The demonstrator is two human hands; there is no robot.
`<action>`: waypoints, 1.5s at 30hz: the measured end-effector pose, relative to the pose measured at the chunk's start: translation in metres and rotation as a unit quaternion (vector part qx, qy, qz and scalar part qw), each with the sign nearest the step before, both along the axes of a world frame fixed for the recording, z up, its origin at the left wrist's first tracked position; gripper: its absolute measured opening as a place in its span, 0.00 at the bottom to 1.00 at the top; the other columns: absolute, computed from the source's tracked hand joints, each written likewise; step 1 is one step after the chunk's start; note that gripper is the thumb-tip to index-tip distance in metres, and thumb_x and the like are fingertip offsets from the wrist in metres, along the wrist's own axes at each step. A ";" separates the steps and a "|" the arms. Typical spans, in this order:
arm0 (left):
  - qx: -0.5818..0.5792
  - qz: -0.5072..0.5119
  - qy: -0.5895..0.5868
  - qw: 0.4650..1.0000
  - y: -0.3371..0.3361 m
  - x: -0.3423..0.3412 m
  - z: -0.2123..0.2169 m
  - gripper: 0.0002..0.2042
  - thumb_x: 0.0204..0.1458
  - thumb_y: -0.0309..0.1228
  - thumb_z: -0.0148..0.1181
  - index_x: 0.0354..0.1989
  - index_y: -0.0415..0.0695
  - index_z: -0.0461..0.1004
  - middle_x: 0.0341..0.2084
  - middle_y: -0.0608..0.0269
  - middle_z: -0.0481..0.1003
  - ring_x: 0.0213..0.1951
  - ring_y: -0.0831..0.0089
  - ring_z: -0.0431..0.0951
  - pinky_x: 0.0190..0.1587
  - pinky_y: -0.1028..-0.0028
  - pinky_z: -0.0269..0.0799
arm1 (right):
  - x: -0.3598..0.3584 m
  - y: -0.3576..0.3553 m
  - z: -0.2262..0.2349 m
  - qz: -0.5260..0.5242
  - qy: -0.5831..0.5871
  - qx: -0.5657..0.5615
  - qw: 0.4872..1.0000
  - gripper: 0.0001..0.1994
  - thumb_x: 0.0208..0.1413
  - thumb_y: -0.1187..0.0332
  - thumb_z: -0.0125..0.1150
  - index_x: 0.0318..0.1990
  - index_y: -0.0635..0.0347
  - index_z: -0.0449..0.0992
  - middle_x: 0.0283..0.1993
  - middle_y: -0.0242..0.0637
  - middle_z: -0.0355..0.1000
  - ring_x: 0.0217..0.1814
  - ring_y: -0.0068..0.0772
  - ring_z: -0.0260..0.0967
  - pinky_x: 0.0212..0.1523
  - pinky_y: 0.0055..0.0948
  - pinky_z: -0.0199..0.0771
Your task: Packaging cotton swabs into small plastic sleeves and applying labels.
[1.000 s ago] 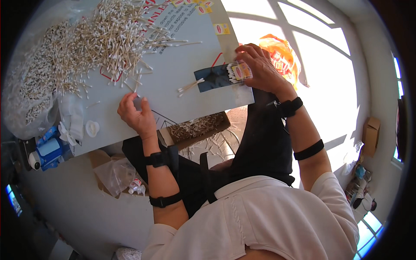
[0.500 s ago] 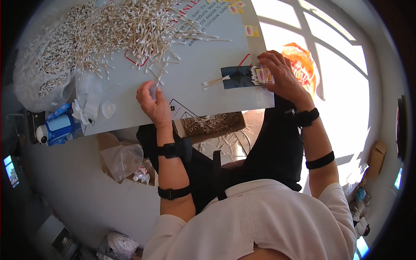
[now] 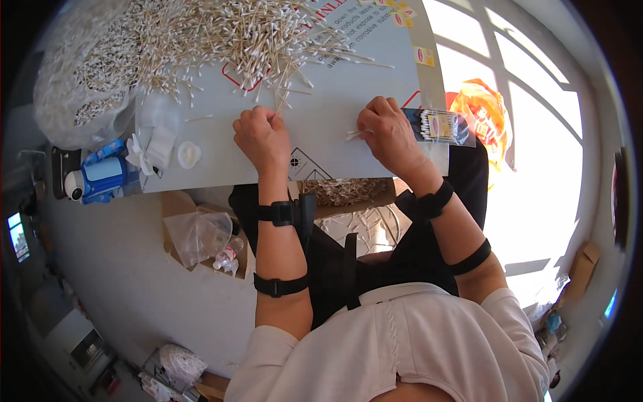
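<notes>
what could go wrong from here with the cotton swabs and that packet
The clear plastic packet of white-tipped cotton swabs appears to reach past the right edge of the grey tabletop, so a nudge from the right hand beside it might knock it off. The left hand is at the fringe of the large loose swab pile, where sticks lie crossed; pulling one could drag others along.

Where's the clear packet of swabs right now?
Head view, right side: the clear packet of swabs is just right of the right hand, jutting past the right edge of the table, beside the orange bag.
</notes>
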State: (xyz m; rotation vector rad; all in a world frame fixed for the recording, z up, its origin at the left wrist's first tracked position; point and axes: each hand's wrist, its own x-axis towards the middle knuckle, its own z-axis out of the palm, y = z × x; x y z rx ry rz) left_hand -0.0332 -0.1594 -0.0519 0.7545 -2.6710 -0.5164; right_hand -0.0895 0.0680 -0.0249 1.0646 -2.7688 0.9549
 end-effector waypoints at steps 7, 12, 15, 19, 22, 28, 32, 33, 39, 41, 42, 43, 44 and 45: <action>0.010 -0.155 0.060 0.986 0.045 -0.004 0.008 0.10 0.41 0.22 0.67 0.30 0.47 0.72 0.31 0.64 0.71 0.40 0.58 0.70 0.40 0.60 0.63 | 0.010 0.001 -0.009 0.049 -0.005 -0.049 0.998 0.07 0.42 0.75 0.65 0.29 0.60 0.72 0.37 0.38 0.67 0.43 0.46 0.66 0.44 0.37 0.70; 0.092 -0.160 0.108 0.977 0.033 -0.016 0.006 0.12 0.41 0.22 0.67 0.34 0.46 0.75 0.33 0.63 0.72 0.42 0.58 0.70 0.45 0.59 0.66 | 0.005 0.007 -0.003 -0.129 -0.167 -0.143 0.967 0.12 0.42 0.71 0.69 0.35 0.59 0.73 0.38 0.40 0.68 0.46 0.47 0.68 0.43 0.39 0.71; 0.027 -0.132 0.103 0.985 0.010 -0.025 0.008 0.13 0.40 0.22 0.67 0.36 0.47 0.75 0.35 0.63 0.71 0.44 0.58 0.69 0.47 0.58 0.66 | -0.010 0.008 0.001 -0.134 -0.110 -0.086 0.981 0.10 0.46 0.71 0.67 0.34 0.60 0.73 0.38 0.41 0.68 0.44 0.48 0.69 0.42 0.40 0.71; -0.035 -0.154 0.049 0.986 -0.009 -0.041 0.005 0.12 0.40 0.22 0.68 0.34 0.48 0.76 0.37 0.64 0.69 0.45 0.57 0.68 0.47 0.58 0.67 | -0.031 -0.001 -0.017 -0.037 0.042 0.009 0.998 0.05 0.50 0.73 0.62 0.32 0.62 0.72 0.36 0.41 0.68 0.42 0.49 0.69 0.40 0.42 0.72; -0.060 -0.164 0.039 0.984 -0.010 -0.041 0.002 0.10 0.40 0.22 0.68 0.30 0.48 0.75 0.36 0.64 0.69 0.45 0.57 0.68 0.46 0.59 0.67 | -0.035 0.004 -0.010 -0.038 0.019 -0.044 0.998 0.06 0.48 0.73 0.63 0.32 0.61 0.72 0.35 0.41 0.68 0.41 0.48 0.69 0.39 0.42 0.72; -0.073 -0.161 0.053 0.983 0.041 -0.037 0.001 0.05 0.43 0.23 0.64 0.28 0.44 0.74 0.29 0.59 0.71 0.39 0.56 0.70 0.41 0.60 0.67 | 0.015 0.045 0.027 0.158 -0.101 0.054 0.981 0.08 0.49 0.74 0.65 0.28 0.60 0.68 0.33 0.41 0.67 0.35 0.48 0.70 0.34 0.41 0.70; -0.010 -0.210 0.058 0.976 0.078 -0.045 0.008 0.03 0.44 0.23 0.63 0.27 0.42 0.75 0.27 0.57 0.72 0.36 0.56 0.71 0.38 0.61 0.68 | 0.049 0.045 0.009 0.072 -0.135 0.052 0.987 0.10 0.47 0.73 0.67 0.29 0.59 0.68 0.31 0.40 0.67 0.34 0.48 0.70 0.33 0.42 0.70; 0.007 -0.239 0.040 0.970 0.081 -0.044 0.009 0.06 0.43 0.24 0.64 0.29 0.43 0.75 0.30 0.58 0.73 0.38 0.56 0.71 0.39 0.60 0.68 | 0.051 0.044 0.006 0.025 -0.111 0.024 0.993 0.11 0.45 0.72 0.68 0.31 0.59 0.68 0.31 0.40 0.67 0.34 0.48 0.71 0.33 0.43 0.71; 0.055 -0.222 0.074 0.971 0.073 -0.008 0.012 0.22 0.39 0.27 0.69 0.46 0.46 0.72 0.47 0.59 0.69 0.52 0.54 0.66 0.51 0.55 0.63 | 0.044 0.039 0.000 -0.073 -0.065 -0.036 0.995 0.14 0.44 0.71 0.69 0.37 0.57 0.69 0.32 0.39 0.67 0.38 0.48 0.71 0.35 0.42 0.73; 0.063 -0.226 0.051 0.971 0.072 0.003 0.017 0.25 0.38 0.27 0.70 0.49 0.47 0.73 0.49 0.60 0.69 0.54 0.54 0.65 0.55 0.55 0.61 | 0.038 0.039 0.000 -0.085 -0.057 -0.062 0.993 0.15 0.44 0.71 0.69 0.38 0.56 0.70 0.33 0.39 0.67 0.39 0.48 0.71 0.35 0.41 0.73; 0.071 -0.227 0.030 0.971 0.072 0.006 0.019 0.27 0.37 0.28 0.72 0.52 0.47 0.73 0.51 0.61 0.69 0.55 0.55 0.65 0.59 0.55 0.58 | 0.035 0.039 0.000 -0.087 -0.059 -0.063 0.992 0.14 0.43 0.71 0.68 0.38 0.56 0.71 0.33 0.39 0.67 0.39 0.47 0.71 0.36 0.41 0.73; 0.071 -0.228 0.029 0.971 0.071 0.007 0.020 0.27 0.37 0.28 0.72 0.52 0.47 0.73 0.51 0.61 0.69 0.55 0.55 0.65 0.59 0.55 0.58 | 0.034 0.039 -0.001 -0.088 -0.060 -0.064 0.992 0.13 0.43 0.72 0.68 0.37 0.56 0.72 0.34 0.38 0.67 0.40 0.45 0.71 0.36 0.40 0.73; 0.062 -0.244 0.015 0.968 0.071 0.007 0.021 0.29 0.38 0.28 0.72 0.53 0.47 0.72 0.53 0.60 0.68 0.57 0.54 0.64 0.60 0.55 0.57 | 0.033 0.037 -0.001 -0.088 -0.061 -0.065 0.992 0.13 0.43 0.72 0.68 0.37 0.56 0.72 0.34 0.38 0.67 0.40 0.45 0.71 0.36 0.40 0.73; 0.053 -0.260 0.003 0.964 0.070 0.007 0.022 0.30 0.38 0.29 0.72 0.55 0.46 0.71 0.54 0.58 0.68 0.58 0.54 0.64 0.61 0.54 0.56 | 0.032 0.034 -0.002 -0.074 -0.031 -0.063 0.995 0.13 0.42 0.72 0.67 0.36 0.56 0.72 0.34 0.38 0.66 0.39 0.44 0.70 0.37 0.40 0.72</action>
